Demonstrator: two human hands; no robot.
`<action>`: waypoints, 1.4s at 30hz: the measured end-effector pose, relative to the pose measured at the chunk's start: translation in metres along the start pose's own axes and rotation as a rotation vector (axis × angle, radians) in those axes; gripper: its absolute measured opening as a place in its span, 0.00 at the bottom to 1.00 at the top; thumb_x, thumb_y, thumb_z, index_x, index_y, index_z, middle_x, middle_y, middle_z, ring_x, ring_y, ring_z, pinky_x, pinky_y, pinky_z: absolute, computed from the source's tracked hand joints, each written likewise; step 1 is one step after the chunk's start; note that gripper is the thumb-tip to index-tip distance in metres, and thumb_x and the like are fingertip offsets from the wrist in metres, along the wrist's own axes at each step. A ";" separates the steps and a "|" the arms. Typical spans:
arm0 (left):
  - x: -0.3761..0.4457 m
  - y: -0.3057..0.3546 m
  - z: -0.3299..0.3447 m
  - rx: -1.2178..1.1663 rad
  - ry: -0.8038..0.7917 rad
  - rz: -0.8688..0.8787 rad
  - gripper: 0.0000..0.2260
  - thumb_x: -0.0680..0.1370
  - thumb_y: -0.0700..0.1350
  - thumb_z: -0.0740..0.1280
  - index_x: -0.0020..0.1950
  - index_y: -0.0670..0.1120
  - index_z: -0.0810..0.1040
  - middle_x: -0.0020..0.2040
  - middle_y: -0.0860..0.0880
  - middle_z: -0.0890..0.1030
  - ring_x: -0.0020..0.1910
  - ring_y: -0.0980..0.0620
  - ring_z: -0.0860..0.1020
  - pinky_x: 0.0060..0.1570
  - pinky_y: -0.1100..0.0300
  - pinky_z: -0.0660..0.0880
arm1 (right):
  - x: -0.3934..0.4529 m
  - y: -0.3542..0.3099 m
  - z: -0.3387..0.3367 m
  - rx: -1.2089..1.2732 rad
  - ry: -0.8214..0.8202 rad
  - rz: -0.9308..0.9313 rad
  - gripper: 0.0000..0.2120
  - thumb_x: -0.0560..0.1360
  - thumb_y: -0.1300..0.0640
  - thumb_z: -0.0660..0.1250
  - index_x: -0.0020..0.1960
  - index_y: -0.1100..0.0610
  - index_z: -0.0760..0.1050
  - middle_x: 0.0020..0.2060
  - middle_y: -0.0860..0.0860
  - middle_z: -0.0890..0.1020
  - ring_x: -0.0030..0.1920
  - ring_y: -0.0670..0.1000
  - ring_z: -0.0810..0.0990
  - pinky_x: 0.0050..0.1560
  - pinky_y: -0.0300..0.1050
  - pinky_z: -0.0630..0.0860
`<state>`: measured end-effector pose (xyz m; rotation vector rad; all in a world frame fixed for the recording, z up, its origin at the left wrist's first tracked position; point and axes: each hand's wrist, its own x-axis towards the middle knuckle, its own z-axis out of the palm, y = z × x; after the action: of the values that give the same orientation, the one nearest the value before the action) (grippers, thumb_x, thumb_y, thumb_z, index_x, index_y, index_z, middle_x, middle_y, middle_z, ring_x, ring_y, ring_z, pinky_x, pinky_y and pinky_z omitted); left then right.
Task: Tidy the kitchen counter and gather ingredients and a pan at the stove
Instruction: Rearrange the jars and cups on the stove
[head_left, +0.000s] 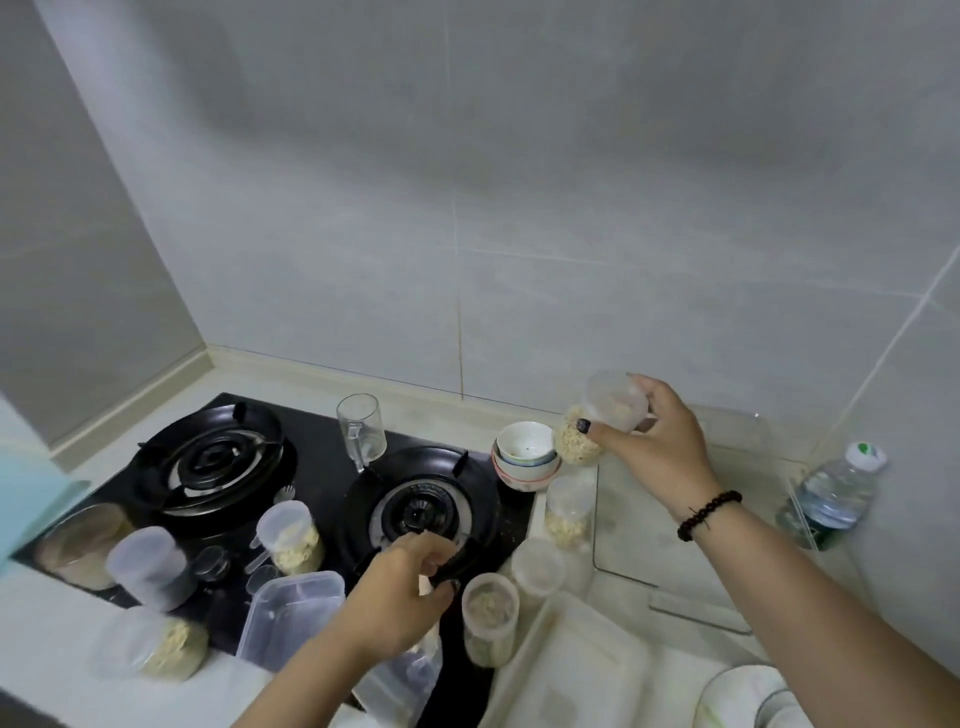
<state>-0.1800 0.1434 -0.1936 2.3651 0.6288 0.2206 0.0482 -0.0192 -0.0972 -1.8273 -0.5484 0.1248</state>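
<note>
The left hand (400, 597) reaches forward from the near edge, palm down, wrist bent, its fingers (441, 564) loosely curled over the near rim of the right burner (421, 512); whether they pinch anything there I cannot tell. Just under that wrist lies a clear rectangular box (291, 613), and just right of the fingers stands a lidded jar (489, 613) of pale grains. Left of the fingers, on the black stove (322, 457), another grain jar (292, 535) stands upright, with more lidded tubs nearer the left edge of the table (52, 665).

Farther off, the right arm stretches up and away, a dark bead bracelet (706, 514) round the wrist. The right hand (660, 441) holds a clear jar of grains (597, 421) tilted in the air, thumb and fingers clamped round its body, lid end toward the wall. Just below and left of those fingers sits a stack of bowls (524, 457); directly below stands one more grain jar (569, 512). Beyond the left fingers, a glass mug (361, 428) stands between the burners. A water bottle (836, 493) is well right of the right hand.
</note>
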 end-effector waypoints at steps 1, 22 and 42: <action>-0.006 -0.005 -0.002 -0.015 0.011 -0.026 0.14 0.75 0.45 0.69 0.60 0.52 0.76 0.54 0.57 0.77 0.51 0.62 0.76 0.47 0.76 0.70 | -0.004 -0.004 0.008 0.007 -0.041 -0.007 0.27 0.64 0.57 0.78 0.60 0.47 0.71 0.52 0.41 0.77 0.47 0.42 0.77 0.43 0.35 0.71; -0.066 -0.100 -0.048 -0.199 -0.057 -0.157 0.16 0.77 0.46 0.68 0.65 0.50 0.74 0.57 0.56 0.77 0.55 0.60 0.76 0.44 0.78 0.69 | -0.173 0.012 0.135 -0.290 -0.441 0.170 0.25 0.60 0.49 0.77 0.52 0.39 0.70 0.49 0.39 0.78 0.50 0.40 0.77 0.48 0.40 0.78; -0.078 -0.110 -0.054 -0.219 -0.270 0.100 0.10 0.75 0.42 0.69 0.52 0.56 0.76 0.52 0.56 0.77 0.52 0.61 0.77 0.48 0.69 0.75 | -0.218 0.062 0.173 -0.544 -0.251 0.316 0.25 0.65 0.54 0.76 0.58 0.50 0.71 0.55 0.46 0.75 0.54 0.47 0.74 0.46 0.36 0.70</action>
<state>-0.3074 0.2081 -0.2230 2.1663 0.3395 0.0111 -0.1871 0.0247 -0.2518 -2.4439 -0.4922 0.4608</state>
